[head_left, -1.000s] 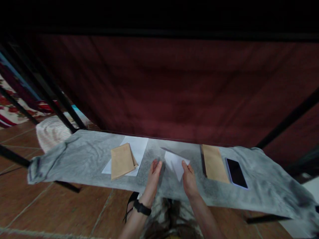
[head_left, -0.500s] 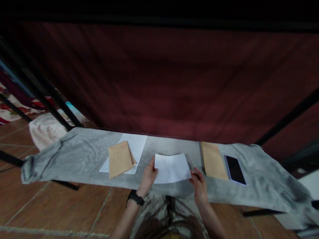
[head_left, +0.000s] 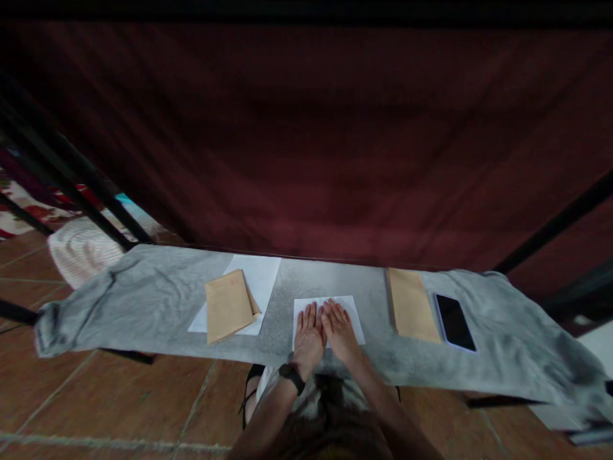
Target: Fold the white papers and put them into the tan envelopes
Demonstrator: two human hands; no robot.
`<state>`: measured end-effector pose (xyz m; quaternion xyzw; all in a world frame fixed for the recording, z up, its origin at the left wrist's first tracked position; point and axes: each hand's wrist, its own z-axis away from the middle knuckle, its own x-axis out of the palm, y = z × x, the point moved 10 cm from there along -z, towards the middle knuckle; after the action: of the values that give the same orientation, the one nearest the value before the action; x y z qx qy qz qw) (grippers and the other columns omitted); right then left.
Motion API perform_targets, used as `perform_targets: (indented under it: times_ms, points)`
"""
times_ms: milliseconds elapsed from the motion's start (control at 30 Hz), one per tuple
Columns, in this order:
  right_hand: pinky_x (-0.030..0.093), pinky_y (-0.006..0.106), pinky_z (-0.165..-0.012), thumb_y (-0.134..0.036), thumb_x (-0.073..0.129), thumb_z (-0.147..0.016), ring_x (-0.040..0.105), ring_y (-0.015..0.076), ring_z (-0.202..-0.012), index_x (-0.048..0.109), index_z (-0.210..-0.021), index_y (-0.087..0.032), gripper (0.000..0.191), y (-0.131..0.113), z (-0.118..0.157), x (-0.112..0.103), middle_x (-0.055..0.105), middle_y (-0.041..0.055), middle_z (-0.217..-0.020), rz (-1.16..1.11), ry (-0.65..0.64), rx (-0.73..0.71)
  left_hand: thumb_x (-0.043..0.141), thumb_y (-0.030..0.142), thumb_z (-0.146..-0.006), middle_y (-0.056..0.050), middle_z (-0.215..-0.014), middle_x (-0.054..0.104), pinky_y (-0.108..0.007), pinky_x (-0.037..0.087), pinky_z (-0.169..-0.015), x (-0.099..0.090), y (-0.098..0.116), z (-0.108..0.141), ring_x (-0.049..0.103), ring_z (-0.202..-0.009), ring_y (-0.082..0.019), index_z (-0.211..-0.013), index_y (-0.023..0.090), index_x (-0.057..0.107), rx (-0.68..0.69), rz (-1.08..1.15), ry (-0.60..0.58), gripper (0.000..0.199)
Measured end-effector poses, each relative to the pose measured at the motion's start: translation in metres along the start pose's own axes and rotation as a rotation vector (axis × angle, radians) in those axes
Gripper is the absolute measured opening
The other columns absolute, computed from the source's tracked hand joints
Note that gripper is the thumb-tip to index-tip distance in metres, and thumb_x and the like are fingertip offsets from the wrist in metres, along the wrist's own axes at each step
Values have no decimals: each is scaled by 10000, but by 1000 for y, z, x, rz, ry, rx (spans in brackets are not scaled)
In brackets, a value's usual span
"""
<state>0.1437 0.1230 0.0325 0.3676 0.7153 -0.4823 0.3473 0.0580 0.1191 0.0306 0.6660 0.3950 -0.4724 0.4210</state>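
A sheet of white paper [head_left: 357, 322] lies on the grey cloth in front of me, its middle covered by my hands. My left hand [head_left: 309, 335] rests flat on it with the fingers stretched forward, a dark watch [head_left: 292, 377] on that wrist. Beside it, my right hand [head_left: 339, 329] also presses flat on the paper, fingers extended and the thumbs close together. To the left, brown envelopes [head_left: 227, 306] lie over more white paper [head_left: 261, 287]. On the right is a pile of brown envelopes [head_left: 412, 306].
A phone [head_left: 454, 322] with a pale purple edge lies right of the envelope pile. The grey cloth [head_left: 158, 300] covers a narrow bench. Behind it hangs a dark red curtain [head_left: 306, 160], with black metal bars [head_left: 550, 227] at both sides. The floor [head_left: 62, 396] is brown tile.
Both hands have moved from the paper's side edges onto its top, close together. The paper, raised at its near edge before, now lies flat on the cloth.
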Motion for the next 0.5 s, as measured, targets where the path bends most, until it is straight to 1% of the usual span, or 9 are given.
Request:
perform_targets:
  times_ms: [67, 167, 300, 433, 500]
  points:
    - [298, 495, -1202, -307, 293, -1061, 356, 231, -1486, 479, -1503, -210, 490, -2, -3, 11, 447, 98, -1579, 130, -56, -32, 360, 218, -973, -162, -1607, 388, -518, 279, -1217, 6, -1, -1, 308, -1514, -289, -1548, 130, 389, 0, -22, -21, 583]
    - [262, 476, -1214, -331, 340, -1058, 349, 246, -1489, 453, -1520, -197, 494, 9, -1, 11, 390, 84, -1610, 212, -48, -19, 324, 251, -997, -145, -1614, 377, -489, 278, -1225, 4, -5, 0, 311, -1514, -264, -1553, 123, 378, -3, -23, -9, 574]
    - [259, 485, -1202, -358, 370, -1047, 374, 264, -1474, 418, -1540, -190, 523, 33, 7, 3, 370, 101, -1615, 283, -27, 38, 309, 318, -1023, -151, -1609, 378, -476, 281, -1228, 0, -19, 3, 325, -1509, -257, -1545, 99, 388, -51, -21, 11, 571]
    - [267, 497, -1190, -369, 355, -1050, 405, 278, -1452, 394, -1552, -169, 542, 56, 22, -11, 406, 122, -1594, 324, 32, 77, 314, 335, -1025, -135, -1606, 386, -485, 281, -1230, -6, -45, 9, 331, -1506, -257, -1549, 118, 386, -121, -28, 44, 572]
    - [267, 501, -1189, -363, 355, -1051, 408, 285, -1448, 389, -1553, -150, 546, 64, 31, -18, 418, 134, -1586, 331, 65, 83, 316, 327, -1022, -133, -1600, 400, -491, 267, -1237, -9, -58, 11, 333, -1505, -262, -1547, 125, 392, -157, -30, 61, 568]
